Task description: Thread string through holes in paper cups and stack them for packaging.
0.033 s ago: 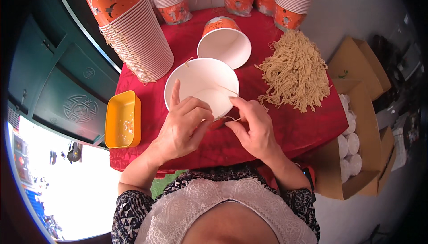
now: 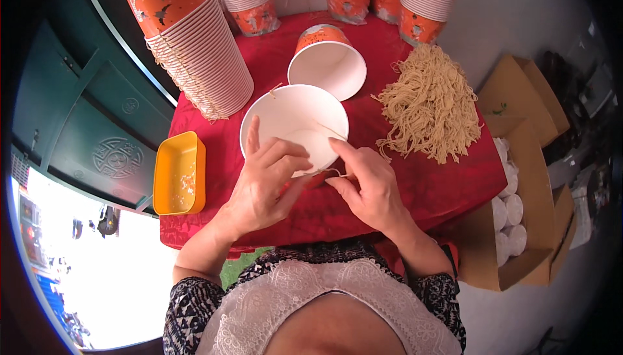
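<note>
At the near edge of the red desk (image 2: 415, 193), the left hand (image 2: 263, 183) and right hand (image 2: 366, 183) each pinched a thin string (image 2: 328, 173) between their fingers, against a white paper bowl (image 2: 295, 118). Left sat a yellow tray (image 2: 178, 173); right, a string pile (image 2: 431, 105); farther, stacked bowls (image 2: 198, 47).

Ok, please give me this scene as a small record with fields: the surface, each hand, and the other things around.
surface: table with red cloth
left hand: fingers rest on the near rim of the white paper bowl, pinching a thin beige string
right hand: pinches the same string beside the bowl rim
second bowl: lies tilted behind the first, white inside, orange outside
string pile: beige, to the right on the cloth
bowl stacks: leaning, far-left; more stacks along the back
yellow tray: left edge of the table
cardboard boxes: to the right, holding white round lids
</note>
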### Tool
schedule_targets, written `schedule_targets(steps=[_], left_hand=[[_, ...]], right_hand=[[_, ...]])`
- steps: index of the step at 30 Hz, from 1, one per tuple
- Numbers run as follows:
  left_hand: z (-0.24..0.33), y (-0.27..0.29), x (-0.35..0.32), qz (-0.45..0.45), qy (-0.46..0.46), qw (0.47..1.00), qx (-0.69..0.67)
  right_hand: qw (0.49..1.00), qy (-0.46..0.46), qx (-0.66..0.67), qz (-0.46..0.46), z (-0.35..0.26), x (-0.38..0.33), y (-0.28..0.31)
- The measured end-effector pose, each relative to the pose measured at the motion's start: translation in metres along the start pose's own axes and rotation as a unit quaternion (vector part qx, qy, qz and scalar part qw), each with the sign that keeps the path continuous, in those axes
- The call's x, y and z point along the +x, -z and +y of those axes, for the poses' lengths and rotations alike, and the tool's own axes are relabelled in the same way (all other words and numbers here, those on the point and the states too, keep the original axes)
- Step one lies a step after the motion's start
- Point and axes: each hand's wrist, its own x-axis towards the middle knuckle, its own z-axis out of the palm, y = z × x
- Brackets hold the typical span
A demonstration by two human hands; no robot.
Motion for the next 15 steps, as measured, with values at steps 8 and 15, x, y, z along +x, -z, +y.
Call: schedule_targets(steps=[8, 15], left_hand=[[0.009, -0.020, -0.053, 0.390, 0.157, 0.904, -0.079], [0.028, -0.030, -0.064, 0.373, 0.296, 0.798, -0.368]], right_hand=[[0.988, -0.049, 0.076, 0.125, 0.012, -0.001, -0.014], [0.889, -0.160, 0.378, 0.201, -0.004, -0.011, -0.027]])
